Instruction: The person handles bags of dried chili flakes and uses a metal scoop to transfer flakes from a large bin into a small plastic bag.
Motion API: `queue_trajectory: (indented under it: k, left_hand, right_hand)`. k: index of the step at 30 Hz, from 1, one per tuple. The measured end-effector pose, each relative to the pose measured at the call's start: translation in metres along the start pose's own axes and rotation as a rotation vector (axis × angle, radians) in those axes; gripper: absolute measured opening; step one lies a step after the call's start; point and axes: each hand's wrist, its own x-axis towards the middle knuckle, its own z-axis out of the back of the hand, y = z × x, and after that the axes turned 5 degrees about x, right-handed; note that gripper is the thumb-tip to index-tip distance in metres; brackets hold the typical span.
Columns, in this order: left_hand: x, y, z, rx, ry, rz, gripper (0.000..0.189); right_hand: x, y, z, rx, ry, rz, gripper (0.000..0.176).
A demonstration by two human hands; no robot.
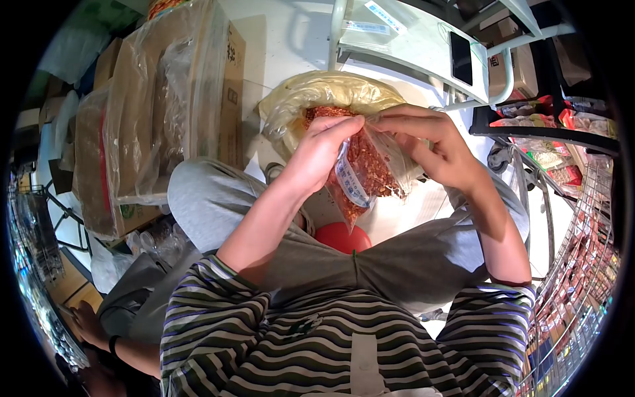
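Observation:
Between my hands hangs a clear plastic bag (365, 171) of red chili flakes, with a white and blue label strip on its front. My left hand (325, 142) pinches the bag's top edge between thumb and fingers. My right hand (433, 142) has its fingers curled at the same top edge, on the other side, and holds it too. Behind the small bag stands a large yellowish plastic sack (297, 92), its mouth folded outward, with more red flakes visible inside. Part of the sack is hidden by my hands.
Cardboard boxes wrapped in plastic (159, 126) stand at the left. A metal stool (423, 56) at the top bears flat plastic bags and a black phone (461, 58). Beneath the bag is a red round object (342, 237). Wire racks (575, 251) with packets line the right; another person's hand (89, 324) is lower left.

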Motion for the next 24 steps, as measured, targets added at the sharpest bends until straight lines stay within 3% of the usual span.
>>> queue_trajectory:
  k: [5,10,11,14,18,24]
  left_hand:
    - [0.0,-0.001,0.003,-0.105,0.021,0.079,0.027]
    - [-0.002,-0.006,-0.004,-0.085,0.089,0.017,0.027]
    - [-0.002,-0.006,-0.006,-0.048,0.095,-0.013,0.028]
    - [0.003,0.0,0.0,0.543,-0.054,-0.472,0.028]
    - [-0.006,-0.007,-0.013,0.749,-0.257,-0.634,0.027]
    - [-0.007,-0.001,-0.017,0.807,-0.308,-0.728,0.026]
  right_hand:
    - [0.006,0.004,0.003,-0.288,0.005,0.261,0.027]
    - [0.006,0.011,0.005,-0.187,-0.017,0.158,0.023]
    - [0.006,0.011,0.006,-0.151,-0.015,0.132,0.023]
    - [0.004,0.013,-0.002,0.299,-0.144,-0.092,0.025]
    - [0.002,0.011,-0.014,0.61,-0.176,-0.242,0.028]
    - [0.003,0.008,-0.021,0.621,-0.169,-0.26,0.039]
